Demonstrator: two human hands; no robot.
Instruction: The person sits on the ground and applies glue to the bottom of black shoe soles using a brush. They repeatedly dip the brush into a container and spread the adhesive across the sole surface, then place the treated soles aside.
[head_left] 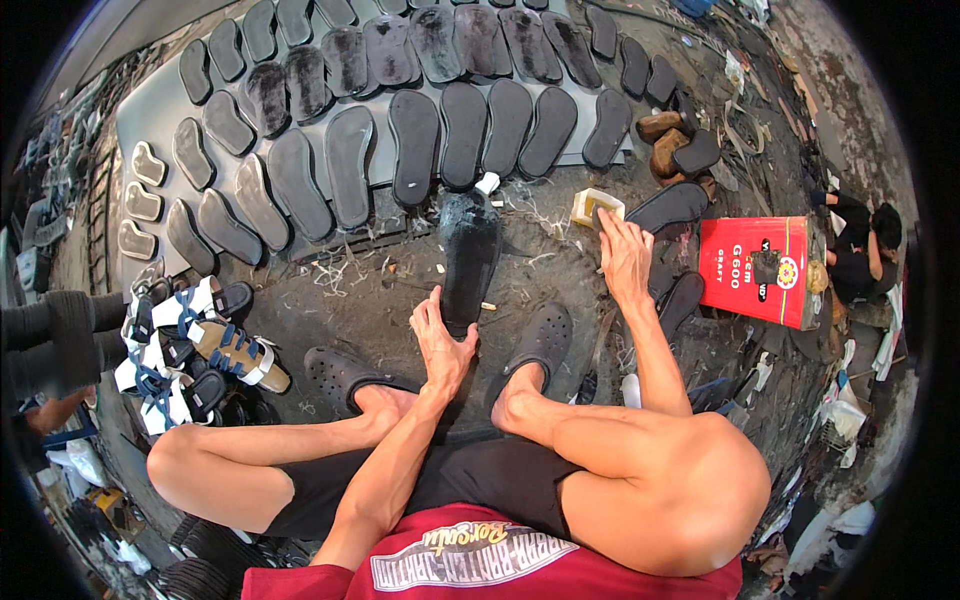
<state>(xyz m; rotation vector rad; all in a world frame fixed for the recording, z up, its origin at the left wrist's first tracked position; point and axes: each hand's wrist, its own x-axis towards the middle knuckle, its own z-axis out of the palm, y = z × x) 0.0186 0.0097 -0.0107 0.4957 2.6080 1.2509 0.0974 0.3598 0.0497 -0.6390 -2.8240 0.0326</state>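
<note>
My left hand (443, 345) grips the near end of a black shoe sole (470, 250) that lies on the dark floor between my feet. The far part of this sole looks dusty and greyish. To the right, my right hand (627, 258) is at a small cream-coloured tub (583, 208) with something yellowish inside. Its fingers are bent together at the tub's rim; what they hold, if anything, is hidden. A small white scrap (487, 184) lies by the sole's far end.
Several rows of dark soles (415, 148) cover a grey sheet (385, 190) ahead. Strapped sandals (240, 350) are heaped at left. On the right stand a red tin (755, 270) and loose soles (668, 208). Another person (865, 250) sits at far right.
</note>
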